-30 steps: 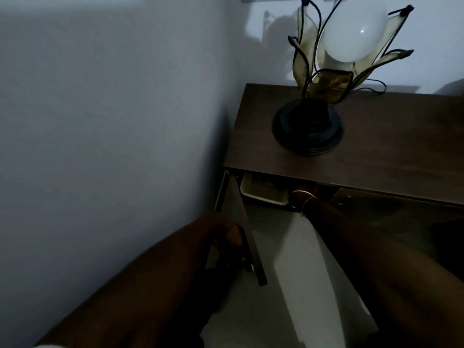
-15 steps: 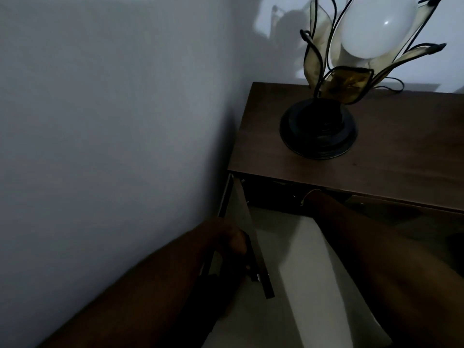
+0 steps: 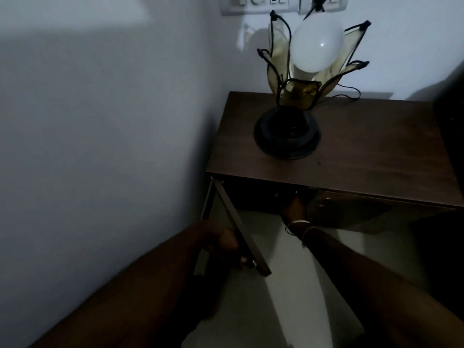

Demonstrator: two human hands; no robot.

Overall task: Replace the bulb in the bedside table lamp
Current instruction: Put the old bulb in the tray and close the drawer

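Observation:
A flower-shaped lamp [image 3: 288, 131] with a round black base stands on the dark wooden bedside table [image 3: 376, 151]. An unlit white bulb [image 3: 316, 47] sits in its petal shade. My left hand [image 3: 223, 243] grips the edge of the open cabinet door [image 3: 238, 227] below the tabletop. My right hand [image 3: 295, 207], bangles at the wrist, reaches into the dark cabinet under the top; its fingers are hidden inside.
A pale wall runs along the left, close to the table. A switch and socket panel [image 3: 281, 3] is on the back wall above the lamp, with the lamp's black cord [image 3: 351, 92] trailing behind. Pale floor [image 3: 288, 297] lies below.
The view rose and shifted, showing the switch panel. My right hand has drawn back a little, so the wrist and bangles show again. The left hand stays on the door.

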